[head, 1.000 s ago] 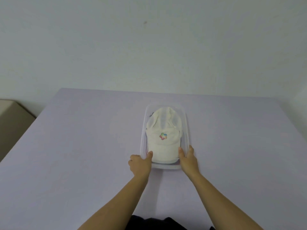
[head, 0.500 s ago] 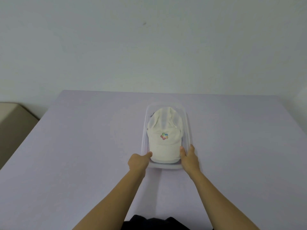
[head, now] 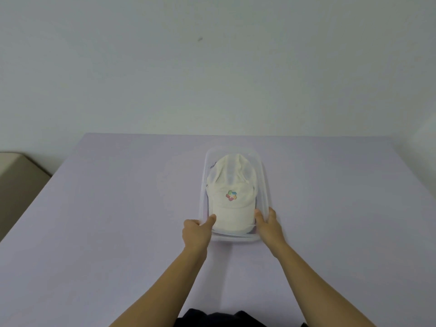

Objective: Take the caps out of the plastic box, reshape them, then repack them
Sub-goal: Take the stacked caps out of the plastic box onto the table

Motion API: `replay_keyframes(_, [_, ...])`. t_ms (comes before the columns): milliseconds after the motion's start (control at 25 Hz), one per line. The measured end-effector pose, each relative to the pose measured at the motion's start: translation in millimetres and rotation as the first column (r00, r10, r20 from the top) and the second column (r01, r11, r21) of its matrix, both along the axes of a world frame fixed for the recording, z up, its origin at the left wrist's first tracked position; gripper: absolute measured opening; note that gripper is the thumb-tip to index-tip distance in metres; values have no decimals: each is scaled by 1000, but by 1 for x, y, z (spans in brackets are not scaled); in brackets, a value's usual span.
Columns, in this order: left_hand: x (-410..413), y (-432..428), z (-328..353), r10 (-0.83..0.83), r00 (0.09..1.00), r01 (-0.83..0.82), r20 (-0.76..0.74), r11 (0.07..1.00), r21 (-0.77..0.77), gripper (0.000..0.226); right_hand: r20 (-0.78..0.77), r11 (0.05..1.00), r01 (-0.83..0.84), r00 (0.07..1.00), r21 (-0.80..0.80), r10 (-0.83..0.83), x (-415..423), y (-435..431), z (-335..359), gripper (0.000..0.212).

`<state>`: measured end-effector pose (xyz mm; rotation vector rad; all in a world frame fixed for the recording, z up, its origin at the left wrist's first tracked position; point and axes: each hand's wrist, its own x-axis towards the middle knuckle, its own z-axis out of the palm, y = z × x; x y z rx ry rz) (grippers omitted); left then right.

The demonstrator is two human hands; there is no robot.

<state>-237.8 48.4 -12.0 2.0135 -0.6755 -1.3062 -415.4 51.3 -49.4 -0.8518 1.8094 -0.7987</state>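
Surface: pale lilac tabletop [head: 94, 232], plain white wall behind.
Left hand [head: 196, 234]: curled shut on the near-left corner of the clear plastic box [head: 265, 175], thumb over the rim.
Right hand [head: 269, 224]: clasping the near-right corner likewise.
Between the hands: brim of the cream cloth cap with a multicoloured badge [head: 232, 204], lying in the box; a darker cap edge shows beneath.
Advice: steady the box with one hand, lift by the brim.

Both arms extended forward; left hand [head: 195, 233] curled, right hand [head: 267, 224] gripping, thumbs inward.
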Motion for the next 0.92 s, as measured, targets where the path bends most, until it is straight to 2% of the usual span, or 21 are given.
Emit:
replay_keyframes(80, [-5,7,5,19,997,-25,-69,996,-80,34,36,1000,17,999,5,-17,-2,3,0,62])
replay_keyframes(160, [-9,10,11,8,964,-55,-267,984,-167,29,57,1000,19,998,15,-19,-1,6,0,59])
replay_keyframes(240, [-11,10,16,28,851,-151,-524,969,-194,29,79,999,16,997,31,-18,-1,6,3,59])
replay_keyframes(320, [-8,11,17,49,780,-221,-624,955,-200,38,114,999,37,993,37,-41,-2,5,5,66])
replay_keyframes(440, [16,5,15,73,721,-313,-689,922,-230,37,207,991,127,969,30,-131,-8,1,4,103])
replay_keyframes(480, [30,1,15,79,706,-348,-703,904,-248,35,204,994,106,973,25,-109,-9,2,4,106])
replay_keyframes(600, [84,-19,14,116,709,-440,-695,843,-308,22,33,996,-86,996,20,85,-3,7,6,69])
replay_keyframes(640, [104,-25,13,130,717,-460,-685,826,-325,20,-45,989,-145,988,26,146,-2,7,2,65])
replay_keyframes(800, [175,-38,-3,169,748,-465,-642,823,-325,19,-167,987,-143,974,68,153,5,5,-1,69])
replay_keyframes(920, [192,-38,-31,221,778,-445,-588,855,-266,16,-174,986,-138,973,93,153,8,3,-1,71])
